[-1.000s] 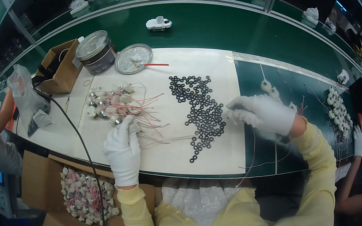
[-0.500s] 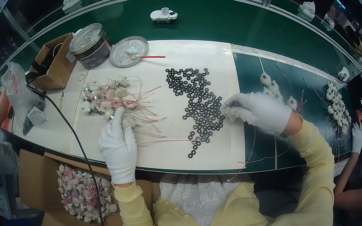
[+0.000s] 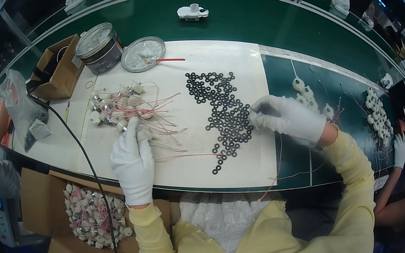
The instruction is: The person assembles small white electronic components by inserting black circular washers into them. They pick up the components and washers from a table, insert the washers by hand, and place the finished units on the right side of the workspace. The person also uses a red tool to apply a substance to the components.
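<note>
- Left hand [image 3: 133, 163]: gloved in white, lying palm-down on the white sheet [image 3: 236, 69] that covers the bench. Its fingertips [image 3: 132, 127] reach into the near edge of the pile of small white motors with red leads [image 3: 118, 107]. Whether the grip has closed on a part cannot be told; the fingers are extended and lightly curled.
- Right hand [image 3: 287, 118]: gloved in white, at the right edge of the white sheet. Its fingertips are pinched together just beside the patch of black washers [image 3: 220, 108]; the grip appears clenched on something small, too small to identify.
- Black washers: spread flat in a loose, irregular band down the middle of the white sheet, between the 2 hands.
- Motors: clustered on the left part of the sheet, their red leads trailing toward the washers.
- Far side of the sheet: a round tin [image 3: 99, 47] and its lid [image 3: 143, 54] lying flat, with a red-handled brush [image 3: 163, 59] resting on the lid.
- Far left: an open cardboard box [image 3: 60, 69].
- Below the bench edge: a carton of finished white parts [image 3: 93, 216].
- Right of the sheet: the green conveyor belt [image 3: 303, 33] carries more white parts [image 3: 375, 106].
- Black cable [image 3: 79, 145]: crosses the left end of the bench.
</note>
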Tool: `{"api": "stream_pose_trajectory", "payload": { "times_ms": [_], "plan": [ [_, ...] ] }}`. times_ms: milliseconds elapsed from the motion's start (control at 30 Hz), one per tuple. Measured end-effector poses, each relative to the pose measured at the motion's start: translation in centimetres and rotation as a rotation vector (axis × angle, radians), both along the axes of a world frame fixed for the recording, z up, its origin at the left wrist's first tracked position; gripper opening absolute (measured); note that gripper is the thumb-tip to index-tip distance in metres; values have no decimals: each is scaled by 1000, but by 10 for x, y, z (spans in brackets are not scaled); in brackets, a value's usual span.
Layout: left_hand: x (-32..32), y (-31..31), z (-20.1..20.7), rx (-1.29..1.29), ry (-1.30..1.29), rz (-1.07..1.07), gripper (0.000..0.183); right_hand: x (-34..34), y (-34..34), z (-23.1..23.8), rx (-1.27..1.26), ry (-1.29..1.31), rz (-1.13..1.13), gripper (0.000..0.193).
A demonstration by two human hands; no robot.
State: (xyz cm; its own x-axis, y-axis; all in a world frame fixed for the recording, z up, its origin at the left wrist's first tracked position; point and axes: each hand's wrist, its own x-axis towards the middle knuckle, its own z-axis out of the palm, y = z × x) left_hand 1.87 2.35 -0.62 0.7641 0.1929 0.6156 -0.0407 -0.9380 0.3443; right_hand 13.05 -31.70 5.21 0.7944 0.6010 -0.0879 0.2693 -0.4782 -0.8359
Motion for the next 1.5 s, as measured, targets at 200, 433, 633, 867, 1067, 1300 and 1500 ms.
{"api": "stream_pose_trajectory", "payload": {
  "times_ms": [200, 433, 633, 867, 1067, 1300, 1500],
  "plan": [
    [3, -1, 1, 8, -36, 0, 37, -2, 6, 18, -239, -299, -29, 22],
    [1, 1, 1, 29, 6, 19, 36, -3, 7, 26, -456, -250, -46, 35],
    [2, 1, 0, 34, -8, 7, 35, 1, -2, 17, -282, -119, 55, 33],
    [1, -1, 2, 29, 17, 17, 36, 17, 0, 13, -159, -466, 374, 28],
    [4, -1, 2, 29, -26, 1, 35, 24, 9, 26, -266, -628, 464, 22],
    [2, 0, 3, 50, -4, 9, 34, 18, 24, 41, -342, -762, 530, 15],
    [-1, -1, 9, 11, -52, 19, 32, 1, 30, 38, -406, -894, 462, 13]
  ]
}}
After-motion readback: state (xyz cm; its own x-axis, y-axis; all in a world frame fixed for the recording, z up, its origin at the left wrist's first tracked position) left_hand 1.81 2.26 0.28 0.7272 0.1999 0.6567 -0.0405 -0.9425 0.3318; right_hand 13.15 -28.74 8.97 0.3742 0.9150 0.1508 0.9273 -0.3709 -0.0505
